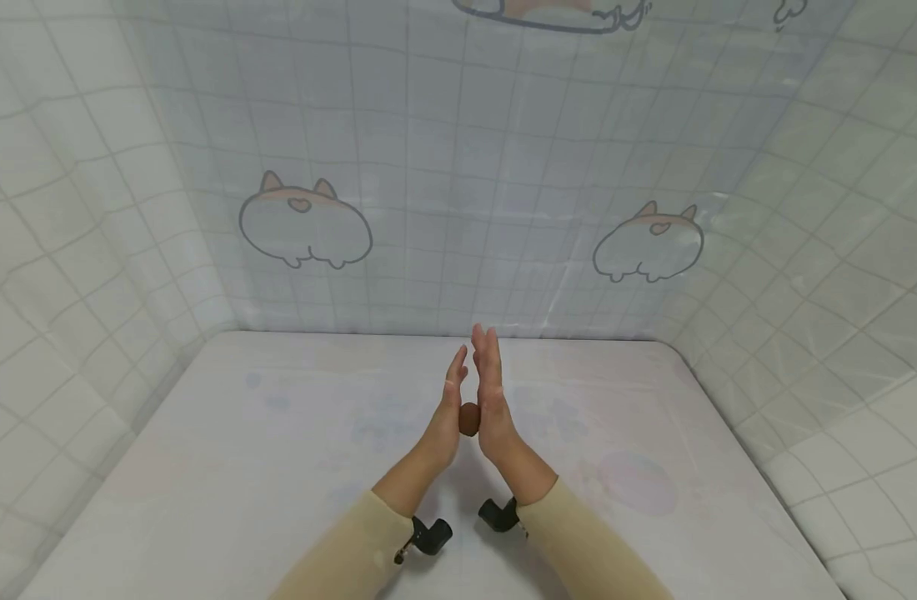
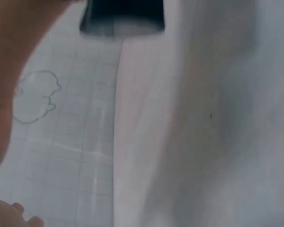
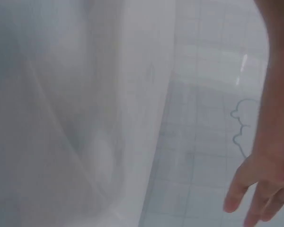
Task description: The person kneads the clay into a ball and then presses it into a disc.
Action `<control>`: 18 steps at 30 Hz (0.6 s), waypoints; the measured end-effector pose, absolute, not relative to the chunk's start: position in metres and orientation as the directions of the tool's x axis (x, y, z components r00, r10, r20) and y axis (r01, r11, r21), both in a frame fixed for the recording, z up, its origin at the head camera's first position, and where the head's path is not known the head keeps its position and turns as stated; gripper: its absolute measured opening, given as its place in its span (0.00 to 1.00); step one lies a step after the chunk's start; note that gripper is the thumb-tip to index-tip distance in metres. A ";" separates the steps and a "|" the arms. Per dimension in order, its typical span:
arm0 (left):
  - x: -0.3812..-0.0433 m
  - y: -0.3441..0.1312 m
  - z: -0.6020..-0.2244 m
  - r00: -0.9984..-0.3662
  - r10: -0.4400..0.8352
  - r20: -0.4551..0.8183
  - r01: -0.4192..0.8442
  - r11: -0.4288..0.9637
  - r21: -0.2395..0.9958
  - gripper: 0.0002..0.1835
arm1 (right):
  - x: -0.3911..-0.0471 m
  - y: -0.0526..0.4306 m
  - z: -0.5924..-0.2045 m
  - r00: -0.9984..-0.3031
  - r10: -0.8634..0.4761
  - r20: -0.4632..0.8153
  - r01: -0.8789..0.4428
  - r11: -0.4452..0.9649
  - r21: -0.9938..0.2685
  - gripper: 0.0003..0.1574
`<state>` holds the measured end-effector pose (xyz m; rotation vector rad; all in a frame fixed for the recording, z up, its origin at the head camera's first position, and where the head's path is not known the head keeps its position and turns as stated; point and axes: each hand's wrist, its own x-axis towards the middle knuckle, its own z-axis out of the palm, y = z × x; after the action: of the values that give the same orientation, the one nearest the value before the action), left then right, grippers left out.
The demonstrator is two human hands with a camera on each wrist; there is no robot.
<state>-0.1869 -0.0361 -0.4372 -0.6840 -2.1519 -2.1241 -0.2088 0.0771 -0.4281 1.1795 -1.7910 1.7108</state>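
A small brown ball (image 1: 469, 419), like a lump of modelling clay, is caught between the two palms in the head view. My left hand (image 1: 445, 421) presses its left side with fingers straight, pointing up and away. From the other side my right hand (image 1: 493, 408) presses it with a flat palm and extended fingers. The fingertips lean toward each other above the ball. At the lower right of the right wrist view, the right hand (image 3: 270, 165) shows its fingers spread a little. Neither wrist view shows the ball.
A white table (image 1: 226, 467) with faint pastel patches lies under the hands. Grid-patterned sheeting with corgi drawings (image 1: 305, 225) rises behind it and on both sides. Small black cameras (image 1: 432, 537) are strapped at the wrists, below cream sleeves (image 1: 353, 546).
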 end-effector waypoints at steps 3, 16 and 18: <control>-0.183 -0.034 -0.436 -0.892 0.292 0.344 0.344 -0.056 0.937 0.48 | -0.215 0.080 -0.429 -0.593 -0.289 0.751 -0.767 -0.081 -0.637 0.54; -0.179 -0.037 -0.422 -0.870 0.274 0.409 0.392 -0.117 0.912 0.47 | -0.217 0.081 -0.436 -0.591 -0.351 0.726 -0.767 -0.035 -0.641 0.55; -0.180 -0.037 -0.419 -0.876 0.258 0.408 0.390 -0.123 0.913 0.48 | -0.215 0.080 -0.436 -0.583 -0.359 0.729 -0.767 -0.053 -0.640 0.55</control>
<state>-0.1802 -0.0371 -0.4193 -0.7481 -2.0164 -2.1609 -0.2150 0.0796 -0.4360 1.1986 -1.8890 1.6737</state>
